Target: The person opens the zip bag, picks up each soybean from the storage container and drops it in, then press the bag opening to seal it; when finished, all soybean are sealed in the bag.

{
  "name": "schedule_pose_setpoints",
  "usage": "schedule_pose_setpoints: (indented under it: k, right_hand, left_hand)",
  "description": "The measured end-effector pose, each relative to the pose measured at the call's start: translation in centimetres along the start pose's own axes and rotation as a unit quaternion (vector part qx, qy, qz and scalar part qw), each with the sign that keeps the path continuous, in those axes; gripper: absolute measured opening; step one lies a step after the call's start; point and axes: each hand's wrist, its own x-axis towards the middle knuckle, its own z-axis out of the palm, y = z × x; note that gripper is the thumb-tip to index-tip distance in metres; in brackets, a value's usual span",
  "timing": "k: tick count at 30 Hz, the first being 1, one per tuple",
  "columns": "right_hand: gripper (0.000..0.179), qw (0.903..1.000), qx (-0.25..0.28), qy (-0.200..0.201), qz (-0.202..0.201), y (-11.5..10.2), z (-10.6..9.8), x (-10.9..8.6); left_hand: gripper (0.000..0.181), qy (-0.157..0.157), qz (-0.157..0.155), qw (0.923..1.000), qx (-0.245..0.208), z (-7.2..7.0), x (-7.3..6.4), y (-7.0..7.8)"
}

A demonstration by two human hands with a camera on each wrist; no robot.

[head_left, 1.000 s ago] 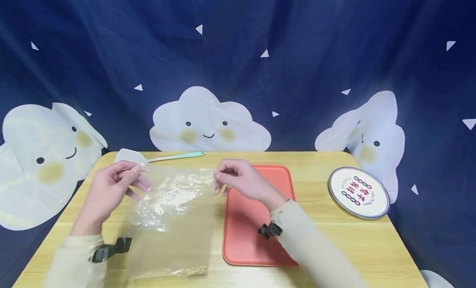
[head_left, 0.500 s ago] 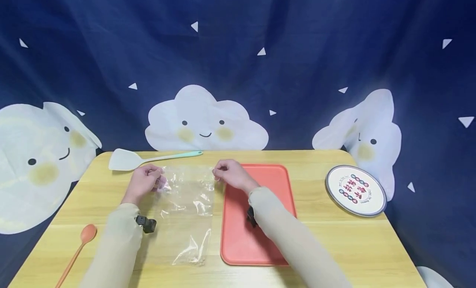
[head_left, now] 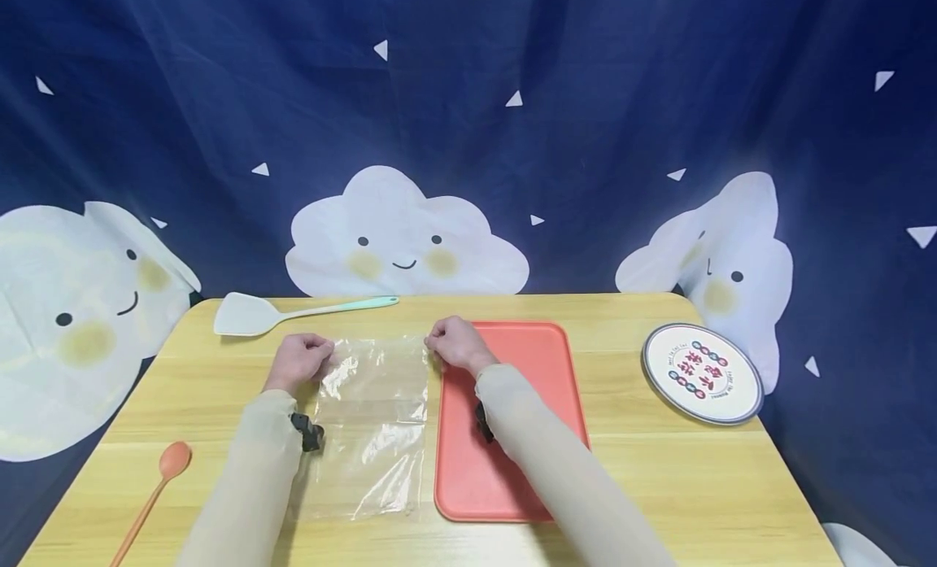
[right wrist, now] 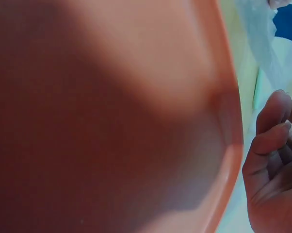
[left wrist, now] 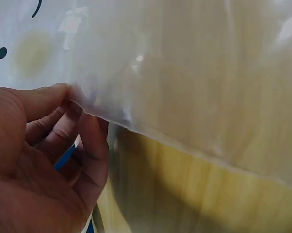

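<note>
A clear plastic bag [head_left: 373, 420] spreads over the wooden table, its surface creased and shiny. My left hand [head_left: 300, 359] pinches its far left corner between thumb and fingertips. In the left wrist view the left hand [left wrist: 54, 141] holds the edge of the bag [left wrist: 185, 87], which stretches away to the right. At the far right corner, my right hand [head_left: 457, 343] pinches the bag beside the red tray [head_left: 512, 469]. The right wrist view shows the right hand [right wrist: 277, 160] with bent fingers, near a strip of the bag [right wrist: 262, 39].
Along the back edge lies a white spatula [head_left: 249, 315] with a mint handle. An orange spoon [head_left: 174, 461] rests at the left front. To the right is a round plate [head_left: 673, 376] with red lettering. A blue curtain [head_left: 468, 128] with printed clouds hangs behind the table [head_left: 659, 502].
The bag has been lowered and now looks flatter. My left hand has moved right, and its loosely spread fingers have closed into a pinch. The orange spoon has come into view.
</note>
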Motion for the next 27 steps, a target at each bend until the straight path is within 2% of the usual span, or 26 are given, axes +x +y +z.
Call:
schedule_pose_setpoints:
  k: [9, 14, 17, 20, 23, 25, 27]
  right_hand:
    - [0.025, 0.9979, -0.049, 0.006, 0.041, -0.4, 0.8, 0.5]
    - [0.021, 0.9977, -0.060, 0.009, 0.032, -0.2, 0.7, 0.4]
    - [0.020, 0.9986, -0.046, 0.018, 0.020, -0.2, 0.4, -0.1]
    - [0.024, 0.9994, -0.030, 0.019, 0.002, -0.1, -0.3, -1.1]
    - [0.028, 0.9992, -0.038, 0.008, -0.014, -0.1, -1.7, -2.8]
    - [0.034, 0.9985, -0.051, 0.009, -0.017, -0.1, -3.2, -4.4]
    - [0.039, 0.9972, -0.069, 0.026, -0.016, 0.1, -4.9, -6.2]
  left_hand:
    - [0.030, 0.011, 0.004, 0.9996, 0.026, -0.3, 0.0, -0.6]
    - [0.034, 0.016, 0.007, 0.9982, 0.058, -0.5, -0.1, -0.6]
    - [0.038, 0.015, 0.011, 0.9971, 0.074, -0.8, -0.3, -0.7]
    - [0.042, 0.008, 0.024, 0.9942, 0.105, -1.2, -0.8, -0.7]
    - [0.048, -0.005, 0.046, 0.9889, 0.142, -1.8, -1.9, -0.4]
    - [0.054, -0.008, 0.064, 0.9823, 0.176, -2.1, -3.0, -0.3]
    - [0.060, -0.007, 0.084, 0.9745, 0.208, -2.4, -4.4, -0.1]
